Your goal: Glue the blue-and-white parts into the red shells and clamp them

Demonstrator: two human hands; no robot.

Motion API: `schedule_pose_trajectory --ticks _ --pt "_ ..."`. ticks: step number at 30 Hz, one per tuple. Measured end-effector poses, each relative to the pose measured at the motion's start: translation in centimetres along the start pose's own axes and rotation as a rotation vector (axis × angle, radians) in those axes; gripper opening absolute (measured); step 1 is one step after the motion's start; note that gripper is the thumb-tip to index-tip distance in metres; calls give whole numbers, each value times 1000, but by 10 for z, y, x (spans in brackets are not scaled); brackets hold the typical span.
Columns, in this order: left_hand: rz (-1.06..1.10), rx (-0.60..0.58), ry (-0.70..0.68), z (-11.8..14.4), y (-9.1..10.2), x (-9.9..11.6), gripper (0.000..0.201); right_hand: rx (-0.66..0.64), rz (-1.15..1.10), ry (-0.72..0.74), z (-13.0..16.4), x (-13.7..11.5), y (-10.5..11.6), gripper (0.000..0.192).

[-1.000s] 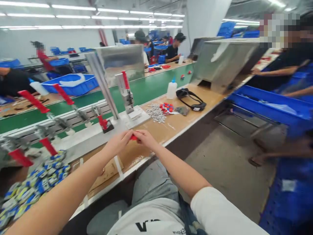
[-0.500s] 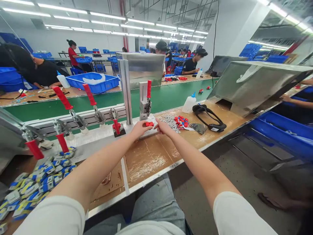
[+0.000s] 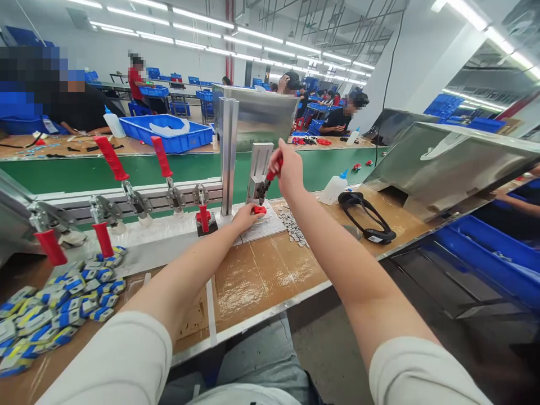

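A: Two hands on one little press here. The right hand is wrapped round the red lever handle of the toggle press, fingers curled tight on it. The left hand pinches a small red part flat on the white base plate, right under the plunger

B: I'd say keep that part square under the plunger and the fingertips off to the side, then pull the lever down smooth, no yanking

A: yeah. Bench-wise, the brown worktop has a heap of small grey pieces just beside the plate, a pile of blue and yellow parts well off to the left, and black goggles plus a glue bottle to the right

B: and a green conveyor belt behind, other people at the far benches, strip lights overhead
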State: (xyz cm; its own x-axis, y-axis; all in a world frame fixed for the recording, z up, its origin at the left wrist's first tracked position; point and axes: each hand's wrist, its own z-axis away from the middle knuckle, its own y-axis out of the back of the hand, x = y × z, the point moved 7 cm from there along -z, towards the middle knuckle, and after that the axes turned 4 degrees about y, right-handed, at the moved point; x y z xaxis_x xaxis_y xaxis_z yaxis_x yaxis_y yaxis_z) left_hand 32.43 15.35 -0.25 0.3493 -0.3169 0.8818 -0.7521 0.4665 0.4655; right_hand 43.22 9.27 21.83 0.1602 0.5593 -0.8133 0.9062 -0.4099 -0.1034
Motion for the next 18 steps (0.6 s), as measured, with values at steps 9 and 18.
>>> schedule_pose_trajectory --ticks 9,18 --pt "-102 26 19 7 3 4 42 196 95 169 130 30 42 63" --pt "-147 42 1 11 2 10 37 96 127 -303 132 95 39 49"
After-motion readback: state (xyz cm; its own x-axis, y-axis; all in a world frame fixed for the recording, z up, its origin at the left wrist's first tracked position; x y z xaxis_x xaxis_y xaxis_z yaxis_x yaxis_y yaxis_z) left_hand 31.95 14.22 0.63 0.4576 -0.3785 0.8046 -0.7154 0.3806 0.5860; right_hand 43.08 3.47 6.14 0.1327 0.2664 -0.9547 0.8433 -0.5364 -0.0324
